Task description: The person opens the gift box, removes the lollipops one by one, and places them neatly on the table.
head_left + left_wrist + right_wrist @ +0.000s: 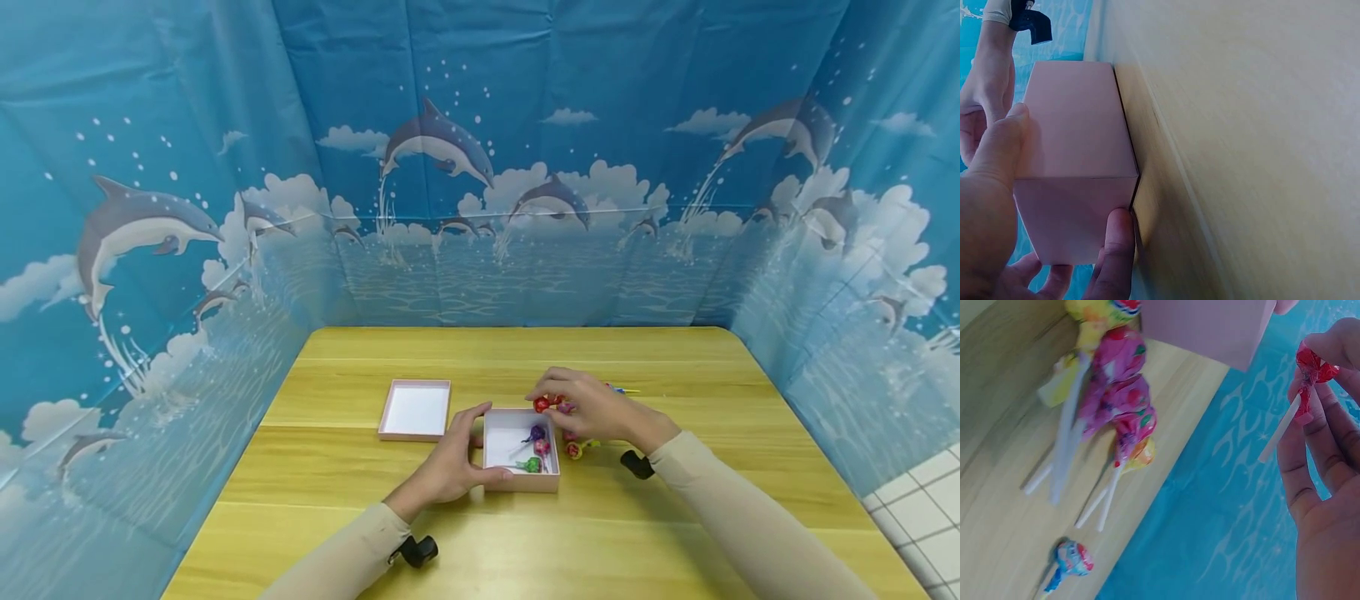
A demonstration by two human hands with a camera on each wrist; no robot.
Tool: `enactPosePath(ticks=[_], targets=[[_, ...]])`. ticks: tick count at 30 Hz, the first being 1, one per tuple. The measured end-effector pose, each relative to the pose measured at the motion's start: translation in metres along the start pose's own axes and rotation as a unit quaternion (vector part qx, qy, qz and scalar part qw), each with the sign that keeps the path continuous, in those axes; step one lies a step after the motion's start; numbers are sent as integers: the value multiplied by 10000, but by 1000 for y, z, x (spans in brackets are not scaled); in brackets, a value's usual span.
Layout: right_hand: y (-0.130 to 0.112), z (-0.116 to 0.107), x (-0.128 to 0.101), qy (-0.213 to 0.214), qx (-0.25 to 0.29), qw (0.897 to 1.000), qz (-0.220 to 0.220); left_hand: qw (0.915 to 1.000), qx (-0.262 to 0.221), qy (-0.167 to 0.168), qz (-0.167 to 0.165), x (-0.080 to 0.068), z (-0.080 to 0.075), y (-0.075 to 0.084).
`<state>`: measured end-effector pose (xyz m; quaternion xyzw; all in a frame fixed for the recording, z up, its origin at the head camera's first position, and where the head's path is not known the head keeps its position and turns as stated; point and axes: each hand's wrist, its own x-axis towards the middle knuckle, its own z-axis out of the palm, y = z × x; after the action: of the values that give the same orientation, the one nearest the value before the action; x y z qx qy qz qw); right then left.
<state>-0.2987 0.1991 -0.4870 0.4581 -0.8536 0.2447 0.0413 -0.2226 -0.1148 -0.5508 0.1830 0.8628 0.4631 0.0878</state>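
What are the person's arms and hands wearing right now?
Both arms wear long, close-fitting beige sleeves ending at the wrists. A small black device is strapped at each wrist, under the left hand and the right hand. The hands are bare: no gloves, no rings visible.

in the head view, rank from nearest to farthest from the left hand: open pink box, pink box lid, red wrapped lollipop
1. Open pink box, gripped by the left hand.
2. Pink box lid, behind the hand, lying apart.
3. Red wrapped lollipop, pinched in the right hand across the box.
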Motion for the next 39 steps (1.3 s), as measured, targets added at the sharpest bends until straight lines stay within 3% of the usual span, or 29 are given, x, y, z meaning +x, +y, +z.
enactPosePath(ticks=[8, 15, 39], targets=[[7, 0, -10, 124, 28, 9999, 1, 10000, 4, -2, -9, -2, 2, 1], [13, 0, -17, 155, 4, 9994, 298, 10000, -31, 23, -8, -1, 2, 0], [32, -6, -36, 353, -99, 9971, 669, 10000, 43, 37, 75, 0, 0, 0]])
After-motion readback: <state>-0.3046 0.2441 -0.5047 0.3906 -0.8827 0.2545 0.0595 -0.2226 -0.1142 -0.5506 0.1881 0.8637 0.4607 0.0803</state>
